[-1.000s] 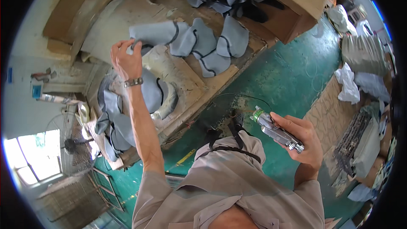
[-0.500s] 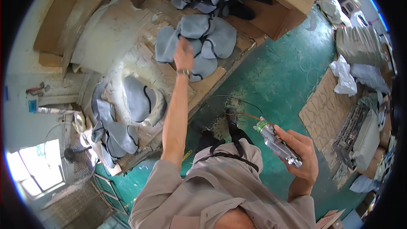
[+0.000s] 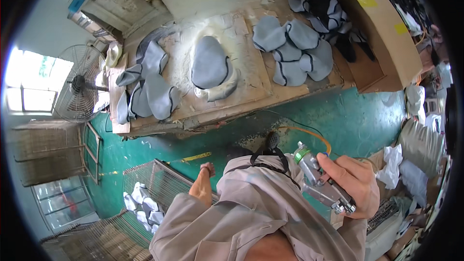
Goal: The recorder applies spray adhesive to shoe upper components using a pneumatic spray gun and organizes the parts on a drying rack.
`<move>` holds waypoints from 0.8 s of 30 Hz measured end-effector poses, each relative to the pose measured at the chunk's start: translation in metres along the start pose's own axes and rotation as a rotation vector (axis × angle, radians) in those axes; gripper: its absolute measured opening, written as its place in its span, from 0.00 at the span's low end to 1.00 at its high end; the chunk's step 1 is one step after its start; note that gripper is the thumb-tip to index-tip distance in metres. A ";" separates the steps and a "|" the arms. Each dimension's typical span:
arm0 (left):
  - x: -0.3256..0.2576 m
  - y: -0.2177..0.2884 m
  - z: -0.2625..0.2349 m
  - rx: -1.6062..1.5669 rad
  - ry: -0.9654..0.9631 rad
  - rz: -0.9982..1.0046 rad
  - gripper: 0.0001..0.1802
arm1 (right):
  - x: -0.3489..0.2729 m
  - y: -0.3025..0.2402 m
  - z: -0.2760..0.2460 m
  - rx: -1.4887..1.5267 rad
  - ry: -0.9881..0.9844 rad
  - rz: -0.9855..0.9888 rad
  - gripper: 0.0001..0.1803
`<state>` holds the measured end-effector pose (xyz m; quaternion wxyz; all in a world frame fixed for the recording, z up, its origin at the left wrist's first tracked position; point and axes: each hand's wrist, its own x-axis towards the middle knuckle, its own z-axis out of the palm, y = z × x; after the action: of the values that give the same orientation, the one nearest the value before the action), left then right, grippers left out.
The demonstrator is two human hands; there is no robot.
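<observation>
My right hand (image 3: 356,180) is wrapped round a metal spray gun (image 3: 313,180) with a green ring, held at my right side. An orange hose (image 3: 319,137) runs near it. My left hand (image 3: 208,168) hangs low beside my left hip, away from the worktable; its fingers are too foreshortened to read. On the cardboard-covered table (image 3: 251,92), one grey fabric piece with black edging (image 3: 210,63) lies in the middle, over a pale, crusted form (image 3: 212,92). Similar grey pieces lie in a left group (image 3: 162,94) and an overlapping right group (image 3: 292,48).
A cardboard box (image 3: 394,34) stands at the table's right end, beside more grey and black pieces. At left are a large fan (image 3: 79,84) and a metal frame (image 3: 92,152). A wire rack (image 3: 154,176) stands lower left, near several light grey pieces (image 3: 142,203).
My left hand has left the right-hand group of grey pieces and dropped beside my hip. The view has turned left, bringing the wire rack in. The spray gun stays in my right hand.
</observation>
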<state>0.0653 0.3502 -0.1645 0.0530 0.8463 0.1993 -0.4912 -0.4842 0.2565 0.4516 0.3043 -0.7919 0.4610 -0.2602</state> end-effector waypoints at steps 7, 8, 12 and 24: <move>0.019 -0.023 -0.035 0.079 -0.309 0.345 0.14 | 0.069 -0.041 0.066 -0.144 0.133 0.072 0.42; 0.027 -0.018 -0.036 0.035 -0.355 0.338 0.14 | 0.073 -0.054 0.070 -0.063 0.086 0.138 0.43; 0.046 0.016 -0.043 0.020 -0.421 0.467 0.13 | 0.078 -0.086 0.098 -0.178 -0.071 0.136 0.40; 0.074 0.090 -0.064 0.165 -0.477 0.677 0.13 | 0.169 -0.189 0.204 -0.318 0.114 0.165 0.37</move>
<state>0.1846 0.3068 -0.2045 0.1881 0.7281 -0.1476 -0.6424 -0.1608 0.2293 0.4720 0.1691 -0.7734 0.5762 -0.2030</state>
